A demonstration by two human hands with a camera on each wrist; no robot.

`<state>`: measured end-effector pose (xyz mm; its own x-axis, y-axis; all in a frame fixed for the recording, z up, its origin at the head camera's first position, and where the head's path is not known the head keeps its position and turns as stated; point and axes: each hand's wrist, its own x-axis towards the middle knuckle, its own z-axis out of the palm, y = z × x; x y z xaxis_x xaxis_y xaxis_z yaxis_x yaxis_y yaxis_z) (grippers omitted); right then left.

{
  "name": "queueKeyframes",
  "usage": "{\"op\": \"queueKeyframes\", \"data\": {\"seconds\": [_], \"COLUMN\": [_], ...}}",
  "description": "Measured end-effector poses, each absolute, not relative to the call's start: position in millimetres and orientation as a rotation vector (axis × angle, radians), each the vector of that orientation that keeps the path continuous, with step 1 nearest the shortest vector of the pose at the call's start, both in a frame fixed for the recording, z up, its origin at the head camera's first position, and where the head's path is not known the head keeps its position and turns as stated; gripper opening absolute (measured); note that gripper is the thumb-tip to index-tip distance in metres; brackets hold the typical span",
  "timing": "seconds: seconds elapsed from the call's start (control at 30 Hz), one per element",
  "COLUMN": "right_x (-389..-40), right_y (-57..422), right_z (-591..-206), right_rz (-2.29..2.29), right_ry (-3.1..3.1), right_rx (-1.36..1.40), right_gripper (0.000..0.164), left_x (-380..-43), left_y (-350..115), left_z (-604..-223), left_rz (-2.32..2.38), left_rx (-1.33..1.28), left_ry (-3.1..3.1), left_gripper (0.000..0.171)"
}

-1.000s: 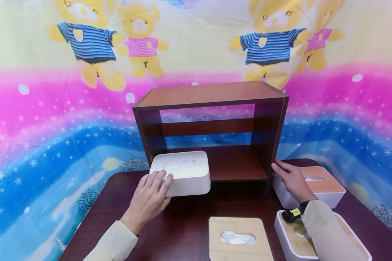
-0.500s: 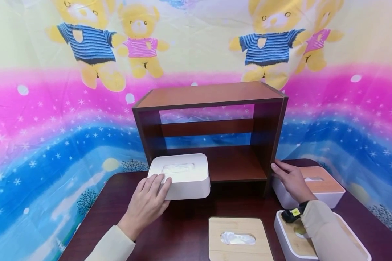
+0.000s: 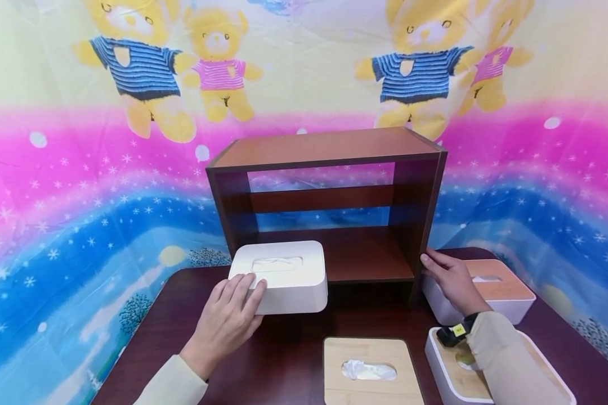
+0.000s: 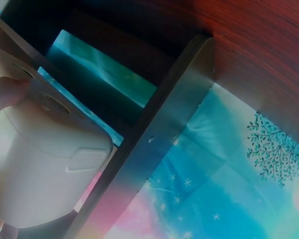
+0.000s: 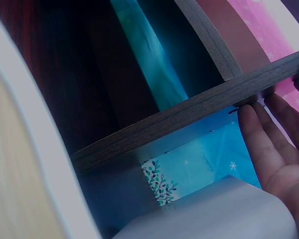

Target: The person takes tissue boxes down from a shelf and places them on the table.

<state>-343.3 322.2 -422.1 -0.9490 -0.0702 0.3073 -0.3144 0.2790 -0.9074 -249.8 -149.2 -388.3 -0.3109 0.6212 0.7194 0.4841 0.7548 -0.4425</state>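
Observation:
My left hand (image 3: 228,320) grips a white tissue box (image 3: 284,295) by its near left corner, fingers on top and thumb at the front. The box is raised off the table, in front of the left part of the wooden shelf (image 3: 329,152). In the left wrist view the white box (image 4: 50,154) hangs beside the shelf's side panel (image 4: 154,109). My right hand (image 3: 451,281) touches the outer right side of the shelf with its fingertips. In the right wrist view the fingers (image 5: 261,147) are extended against the side panel (image 5: 184,112).
A white tissue box with an orange-brown lid (image 3: 512,287) stands right of the shelf. Nearer lies another with a pale wooden lid (image 3: 532,349), partly under the right sleeve. A third wooden-lidded one (image 3: 370,349) sits at front centre on the dark table (image 3: 157,320). A printed cloth (image 3: 304,67) hangs behind.
My left hand and the white tissue box have come slightly down and toward me, away from the shelf board. My right hand stays at the shelf's side.

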Motion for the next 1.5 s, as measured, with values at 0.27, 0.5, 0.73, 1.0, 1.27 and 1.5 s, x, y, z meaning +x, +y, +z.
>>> {"op": "queueKeyframes", "data": {"seconds": [0.27, 0.5, 0.73, 1.0, 1.27, 1.5], "right_x": [-343, -343, -341, -340, -342, -343], "right_y": [322, 322, 321, 321, 322, 324], "right_z": [-420, -420, -421, -419, -421, -420], "right_rz": [1.726, 1.748, 1.769, 1.695, 1.721, 1.711], "right_ry": [-2.343, -2.332, -2.314, -2.382, -2.372, -2.374], "right_rx": [0.373, 0.375, 0.386, 0.359, 0.333, 0.346], "right_gripper": [0.057, 0.059, 0.058, 0.058, 0.059, 0.059], "left_x": [-246, -243, -238, -233, -230, -226], "left_y": [-150, -152, -155, -156, -157, -158], "left_z": [-389, -390, -392, -392, -393, -393], "left_rz": [0.163, 0.140, 0.144, 0.141, 0.134, 0.126], "left_rx": [-0.834, -0.839, -0.846, -0.845, -0.839, -0.833], "left_ry": [-1.967, -1.948, -1.945, -1.945, -1.928, -1.914], "left_gripper": [0.048, 0.046, 0.046, 0.046, 0.045, 0.044]}}
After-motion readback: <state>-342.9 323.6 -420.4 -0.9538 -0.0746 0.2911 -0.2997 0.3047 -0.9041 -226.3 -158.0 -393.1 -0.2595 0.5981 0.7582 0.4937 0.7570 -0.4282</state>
